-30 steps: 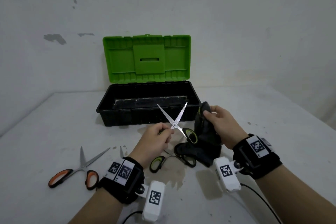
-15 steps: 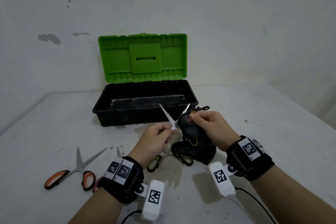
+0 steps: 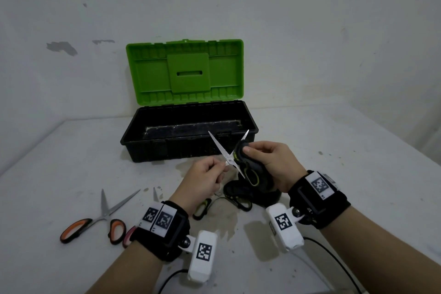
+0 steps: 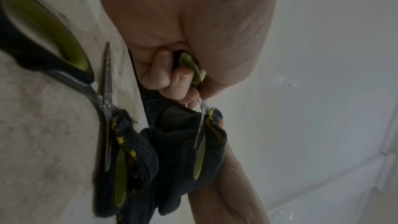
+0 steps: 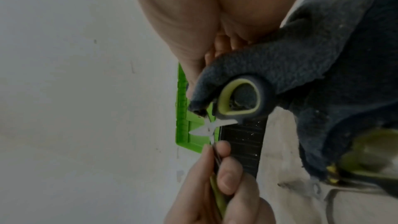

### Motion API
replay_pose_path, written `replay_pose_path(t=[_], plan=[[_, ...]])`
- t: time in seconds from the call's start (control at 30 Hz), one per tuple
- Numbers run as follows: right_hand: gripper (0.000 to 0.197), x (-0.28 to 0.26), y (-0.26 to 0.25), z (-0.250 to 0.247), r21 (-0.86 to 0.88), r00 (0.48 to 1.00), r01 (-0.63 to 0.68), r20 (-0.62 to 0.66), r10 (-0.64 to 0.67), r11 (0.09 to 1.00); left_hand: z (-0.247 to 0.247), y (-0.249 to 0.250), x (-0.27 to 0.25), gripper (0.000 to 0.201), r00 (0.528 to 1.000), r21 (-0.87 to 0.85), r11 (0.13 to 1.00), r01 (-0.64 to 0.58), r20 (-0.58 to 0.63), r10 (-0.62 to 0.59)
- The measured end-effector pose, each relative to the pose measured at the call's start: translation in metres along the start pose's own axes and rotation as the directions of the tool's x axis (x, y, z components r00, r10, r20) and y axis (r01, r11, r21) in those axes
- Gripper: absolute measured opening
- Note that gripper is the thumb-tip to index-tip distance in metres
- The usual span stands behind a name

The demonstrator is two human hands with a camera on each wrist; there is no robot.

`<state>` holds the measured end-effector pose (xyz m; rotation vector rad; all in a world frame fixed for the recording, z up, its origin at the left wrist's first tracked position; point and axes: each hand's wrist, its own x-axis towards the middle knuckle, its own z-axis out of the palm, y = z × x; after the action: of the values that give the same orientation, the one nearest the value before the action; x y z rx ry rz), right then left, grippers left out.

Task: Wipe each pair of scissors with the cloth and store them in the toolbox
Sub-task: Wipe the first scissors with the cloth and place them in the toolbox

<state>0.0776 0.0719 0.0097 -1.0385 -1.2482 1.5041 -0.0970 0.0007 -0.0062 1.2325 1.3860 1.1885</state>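
Note:
Small scissors (image 3: pixel 220 149) with green-and-black handles are held up in front of the toolbox, blades spread in a V. My left hand (image 3: pixel 218 168) pinches one handle (image 4: pixel 189 67) near the pivot. My right hand (image 3: pixel 253 150) grips the dark cloth (image 3: pixel 260 174), folded around the right blade, whose tip pokes out above. The other handle ring (image 5: pixel 241 98) lies against the cloth (image 5: pixel 323 57), whose lower end hangs to the table. The black toolbox (image 3: pixel 179 150) stands open, with its green lid (image 3: pixel 186 71) upright against the wall.
Orange-handled scissors (image 3: pixel 95 222) lie open on the table at the left. Pink-handled scissors (image 3: pixel 128 237) are mostly hidden behind my left wrist. A bigger green-handled pair (image 3: pixel 202 209) lies under my hands on a damp stain, partly beneath the cloth (image 4: pixel 133 151).
My right hand brought the cloth from the right side onto the scissors' right blade and closed it around the blade. The left hand kept its hold on the handle.

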Motion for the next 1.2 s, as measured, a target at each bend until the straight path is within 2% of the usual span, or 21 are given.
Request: replay_pose_path(t=[0.07, 0.17, 0.3, 0.43, 0.57, 0.8, 1.03, 1.13, 1.2], plan=[[0.024, -0.001, -0.003, 0.000, 0.071, 0.999, -0.034, 0.024, 0.033, 0.997, 0.001, -0.001, 0.000, 0.028, 1.000, 0.014, 1.000, -0.005, -0.002, 0.005], [0.024, -0.004, -0.002, 0.003, 0.017, 0.993, -0.077, 0.092, 0.075, 0.997, 0.006, 0.001, -0.002, 0.030, 1.000, 0.043, 0.999, -0.030, -0.001, 0.030], [0.024, -0.005, 0.000, 0.006, -0.005, 0.991, -0.106, 0.086, 0.106, 0.994, 0.010, 0.003, -0.005, 0.028, 1.000, 0.011, 0.999, -0.031, 0.003, 0.031], [0.031, -0.007, 0.000, 0.004, -0.060, 0.968, -0.196, 0.145, 0.203, 0.979, 0.009, 0.004, -0.005, 0.030, 1.000, -0.006, 1.000, -0.014, 0.001, 0.014], [0.016, -0.008, -0.004, 0.005, -0.109, 0.956, -0.210, 0.185, 0.227, 0.972, 0.011, 0.005, -0.007, 0.022, 1.000, -0.016, 1.000, 0.010, 0.027, -0.010], [0.014, -0.009, -0.004, 0.008, -0.077, 0.970, -0.191, 0.137, 0.200, 0.979, 0.010, 0.008, -0.011, 0.024, 0.998, -0.003, 1.000, 0.009, 0.060, -0.009], [0.012, -0.008, -0.015, 0.011, 0.099, 0.988, -0.149, 0.052, 0.144, 0.984, 0.008, 0.016, -0.016, 0.026, 0.997, -0.017, 1.000, -0.022, 0.067, 0.023], [0.024, -0.006, -0.021, 0.008, 0.140, 0.993, -0.117, 0.022, 0.115, 0.983, 0.008, 0.019, -0.016, 0.027, 0.997, -0.004, 0.999, -0.032, 0.070, 0.032], [0.022, -0.005, -0.027, 0.006, 0.137, 0.994, -0.103, -0.008, 0.105, 0.985, 0.008, 0.019, -0.016, 0.027, 0.997, 0.007, 0.999, -0.037, 0.072, 0.036]])
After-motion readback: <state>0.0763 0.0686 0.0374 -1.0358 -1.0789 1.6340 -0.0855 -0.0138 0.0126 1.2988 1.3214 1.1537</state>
